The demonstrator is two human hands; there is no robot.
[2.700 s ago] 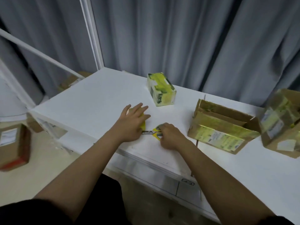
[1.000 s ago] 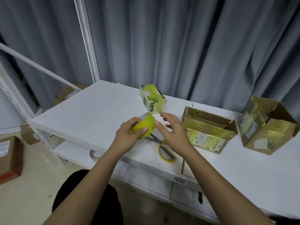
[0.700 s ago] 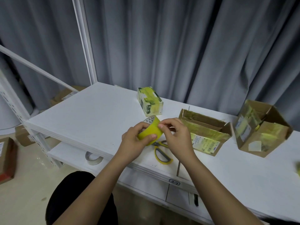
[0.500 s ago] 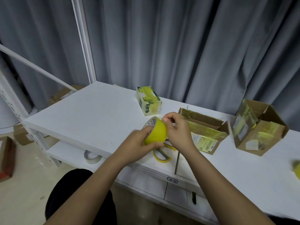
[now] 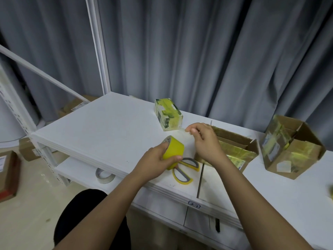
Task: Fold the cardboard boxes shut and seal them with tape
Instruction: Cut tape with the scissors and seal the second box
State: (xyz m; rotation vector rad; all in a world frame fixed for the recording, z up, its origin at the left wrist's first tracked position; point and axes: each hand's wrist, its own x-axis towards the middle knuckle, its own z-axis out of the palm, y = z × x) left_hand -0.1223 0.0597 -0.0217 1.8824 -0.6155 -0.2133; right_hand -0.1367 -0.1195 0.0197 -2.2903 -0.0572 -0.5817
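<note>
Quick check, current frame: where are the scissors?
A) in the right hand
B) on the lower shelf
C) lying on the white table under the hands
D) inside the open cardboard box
C: the scissors lie flat on the white table, while the left hand grips the yellow tape roll and the right hand pinches the pulled tape end.

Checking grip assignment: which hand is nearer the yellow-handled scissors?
Left. The left hand, gripping the yellow tape roll, sits right over the scissors' handles. The right hand is raised farther back, pinching the pulled tape end.
</note>
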